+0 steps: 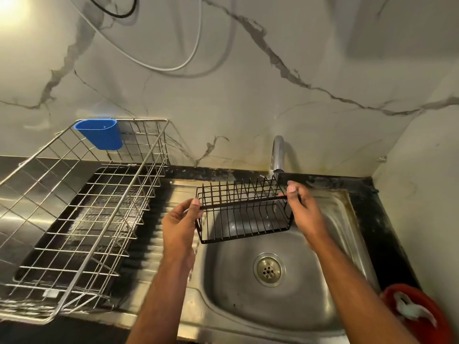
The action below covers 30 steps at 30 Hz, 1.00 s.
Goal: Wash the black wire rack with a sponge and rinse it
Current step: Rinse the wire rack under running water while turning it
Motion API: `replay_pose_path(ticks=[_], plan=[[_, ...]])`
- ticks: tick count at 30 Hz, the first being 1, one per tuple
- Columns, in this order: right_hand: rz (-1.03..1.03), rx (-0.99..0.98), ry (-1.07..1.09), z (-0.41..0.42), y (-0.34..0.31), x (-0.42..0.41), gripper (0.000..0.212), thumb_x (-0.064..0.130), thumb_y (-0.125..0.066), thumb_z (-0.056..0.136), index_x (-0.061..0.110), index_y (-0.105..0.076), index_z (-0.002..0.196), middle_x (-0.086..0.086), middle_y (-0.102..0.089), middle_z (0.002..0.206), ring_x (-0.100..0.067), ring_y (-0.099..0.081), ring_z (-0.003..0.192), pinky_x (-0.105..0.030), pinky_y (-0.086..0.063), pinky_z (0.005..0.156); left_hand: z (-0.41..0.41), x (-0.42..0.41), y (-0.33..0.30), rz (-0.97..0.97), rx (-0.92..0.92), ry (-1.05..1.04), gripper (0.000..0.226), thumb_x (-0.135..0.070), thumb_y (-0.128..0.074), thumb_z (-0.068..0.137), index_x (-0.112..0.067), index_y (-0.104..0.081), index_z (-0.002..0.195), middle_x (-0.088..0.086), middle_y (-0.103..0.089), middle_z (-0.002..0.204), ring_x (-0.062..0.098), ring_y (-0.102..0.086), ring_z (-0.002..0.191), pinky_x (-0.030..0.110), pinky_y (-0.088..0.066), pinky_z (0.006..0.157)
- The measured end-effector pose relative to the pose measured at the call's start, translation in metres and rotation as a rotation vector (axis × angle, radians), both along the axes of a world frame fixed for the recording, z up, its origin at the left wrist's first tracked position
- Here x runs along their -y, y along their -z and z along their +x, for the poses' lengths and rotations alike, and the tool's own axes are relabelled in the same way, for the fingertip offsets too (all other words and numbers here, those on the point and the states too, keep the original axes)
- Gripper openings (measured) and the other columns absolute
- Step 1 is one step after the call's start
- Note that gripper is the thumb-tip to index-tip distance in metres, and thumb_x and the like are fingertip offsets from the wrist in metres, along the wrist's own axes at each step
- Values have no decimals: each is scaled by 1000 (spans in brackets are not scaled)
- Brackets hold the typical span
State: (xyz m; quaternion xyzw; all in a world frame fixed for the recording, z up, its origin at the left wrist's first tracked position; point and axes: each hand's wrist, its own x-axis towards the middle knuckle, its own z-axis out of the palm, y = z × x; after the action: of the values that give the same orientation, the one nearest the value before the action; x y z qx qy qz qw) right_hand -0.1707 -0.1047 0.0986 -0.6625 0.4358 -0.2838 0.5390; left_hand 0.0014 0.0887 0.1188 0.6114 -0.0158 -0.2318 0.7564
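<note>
The black wire rack (pixel 242 212) hangs over the steel sink basin (pixel 280 309), just below the faucet spout (pixel 277 155). My left hand (pixel 181 222) grips its left end between thumb and fingers. On the right end, my right hand (pixel 301 207) pinches the top rail. A thin stream of water seems to fall from the spout onto the rack's right side. No sponge shows in view.
A large silver wire dish drainer (pixel 82 214) with a blue plastic cup (pixel 101 134) stands on the drainboard at left. A red bowl holding a crumpled white cloth (pixel 417 314) sits at the lower right. The drain (pixel 269 269) lies mid-basin. A marble wall rises behind.
</note>
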Motion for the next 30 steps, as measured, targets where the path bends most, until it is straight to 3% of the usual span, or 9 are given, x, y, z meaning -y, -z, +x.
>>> replay_pose_path(ticks=[5,8,12,17,19,21,24,28,30], plan=[[-13,10,-17,2,0,-2,59,70,-42,87,37,-56,134,10,-59,135,-13,-53,124,-36,-41,100,-4,-5,-2,0,10,-20,13,-24,-75,85,-15,-72,93,1,-74,79,17,-69,82,29,-53,75],[-10,5,-33,1,-2,-2,52,66,-42,90,38,-57,132,13,-60,127,-13,-53,120,-36,-41,96,-6,-7,-7,-8,9,-45,11,-23,-69,93,-14,-72,88,4,-72,77,19,-66,76,31,-53,80],[-39,4,-66,3,-3,-4,50,61,-41,95,34,-55,135,10,-59,130,-11,-53,116,-37,-42,96,-6,-12,-12,8,-14,-102,25,-29,-62,98,-6,-70,99,18,-69,95,27,-66,82,31,-56,79],[10,24,-36,6,0,-5,47,57,-49,96,36,-49,138,13,-55,132,-12,-50,122,-40,-41,102,-5,-20,-14,17,-39,-123,43,-32,-63,97,8,-66,113,15,-73,92,33,-68,80,36,-59,77],[40,26,-39,4,0,-5,44,53,-52,97,37,-48,138,17,-57,126,-13,-50,121,-40,-41,100,-7,-27,-16,11,-50,-118,44,-33,-62,97,9,-65,111,24,-71,100,36,-69,78,33,-62,68],[53,40,-63,3,-3,-5,41,44,-53,99,35,-47,139,19,-65,114,-4,-55,111,-31,-41,90,-9,-35,-18,19,-56,-97,47,-35,-61,98,10,-64,112,29,-71,99,37,-71,75,27,-61,58],[76,44,-80,2,-5,-5,39,37,-52,101,33,-46,139,14,-72,108,13,-50,98,-30,-36,88,-12,-44,-17,68,-73,-48,51,-41,-61,96,6,-64,116,25,-76,86,33,-75,67,30,-60,64],[158,83,-48,2,0,-3,36,33,-53,101,37,-50,136,10,-72,114,-7,-53,112,-38,-30,96,-17,-49,-14,103,-75,-1,52,-40,-63,94,4,-60,124,28,-74,100,32,-76,69,30,-61,62],[198,116,-38,3,1,-2,36,27,-53,100,35,-51,135,8,-71,120,-8,-50,115,-38,-27,98,-20,-50,-11,129,-63,37,50,-39,-62,95,2,-59,124,20,-77,92,29,-77,69,37,-61,75]])
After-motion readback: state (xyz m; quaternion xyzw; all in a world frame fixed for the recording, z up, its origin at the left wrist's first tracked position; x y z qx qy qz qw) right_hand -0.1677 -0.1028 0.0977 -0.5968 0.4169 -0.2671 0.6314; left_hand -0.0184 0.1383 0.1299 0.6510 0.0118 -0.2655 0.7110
